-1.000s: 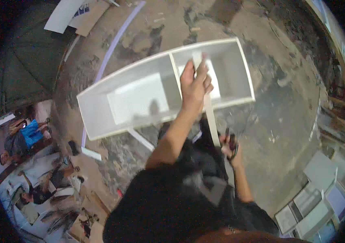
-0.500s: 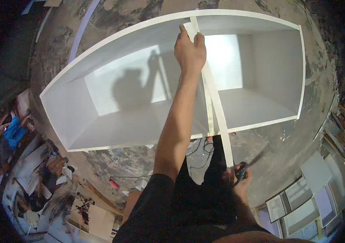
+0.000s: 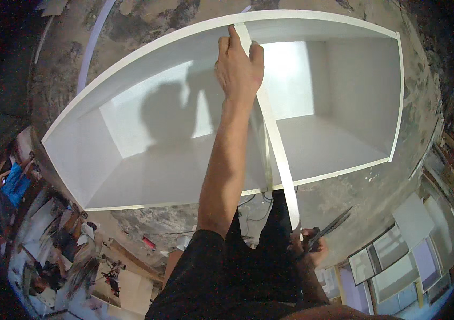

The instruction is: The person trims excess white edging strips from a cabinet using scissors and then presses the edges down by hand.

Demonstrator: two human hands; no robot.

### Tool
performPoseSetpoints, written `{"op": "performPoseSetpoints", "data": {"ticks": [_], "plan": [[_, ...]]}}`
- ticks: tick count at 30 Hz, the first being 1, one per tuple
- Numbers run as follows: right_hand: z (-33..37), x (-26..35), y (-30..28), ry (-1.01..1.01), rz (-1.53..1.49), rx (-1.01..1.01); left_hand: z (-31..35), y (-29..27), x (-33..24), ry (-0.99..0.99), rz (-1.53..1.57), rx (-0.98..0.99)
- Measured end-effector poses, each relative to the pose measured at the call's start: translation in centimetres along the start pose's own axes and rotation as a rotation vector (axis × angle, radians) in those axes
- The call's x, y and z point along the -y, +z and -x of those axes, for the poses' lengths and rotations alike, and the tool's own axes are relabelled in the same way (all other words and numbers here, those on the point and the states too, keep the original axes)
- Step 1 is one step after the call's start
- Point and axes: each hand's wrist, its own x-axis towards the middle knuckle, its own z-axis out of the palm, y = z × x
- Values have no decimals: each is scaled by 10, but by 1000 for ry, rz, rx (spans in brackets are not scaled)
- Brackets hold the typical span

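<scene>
A: Where is your strip [image 3: 276,141], and how is it gripped?

B: It slants across the open front of the white cabinet [image 3: 363,85], upper end under your left hand [image 3: 240,64], lower end at your right hand [image 3: 312,249]. Your right fingers are wrapped round the scissors [image 3: 332,224]; whether your left pinches the strip or merely presses it, one cannot tell.

A: What could go wrong for you?

B: The lower stretch lies right of the divider [image 3: 267,165] and its front edge, so a sideways pull might set it crooked. Should your left fingertips slip, the upper end could lift. With strip and scissors crowded at one hand, a twist might nick or crease the strip.

A: What is obscured?

B: Your left hand covers part of the strip; its lower end is lost among your right fingers, shadowed beside your dark clothes [image 3: 259,272]; whether the blades are parted is unclear
</scene>
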Motion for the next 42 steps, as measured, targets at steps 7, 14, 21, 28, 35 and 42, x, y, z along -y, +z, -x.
{"op": "performPoseSetpoints", "data": {"ticks": [7,14,21,28,35,42], "plan": [[-1,3,7,-11,-99,30,-6,1,-4,-79,29,10],[-1,10,17,10,-146,-6,-10,2,-3,-80,5,29],[0,1,13,11,-22,33,-8,3,-2,-49,3,19],[-1,14,18,10,105,48,-8,3,0,-27,-75,59],[-2,8,20,-187,147,87,-7,7,0,-27,-38,34],[-2,20,22,-109,57,108,4,8,2,-45,75,-176]]}}
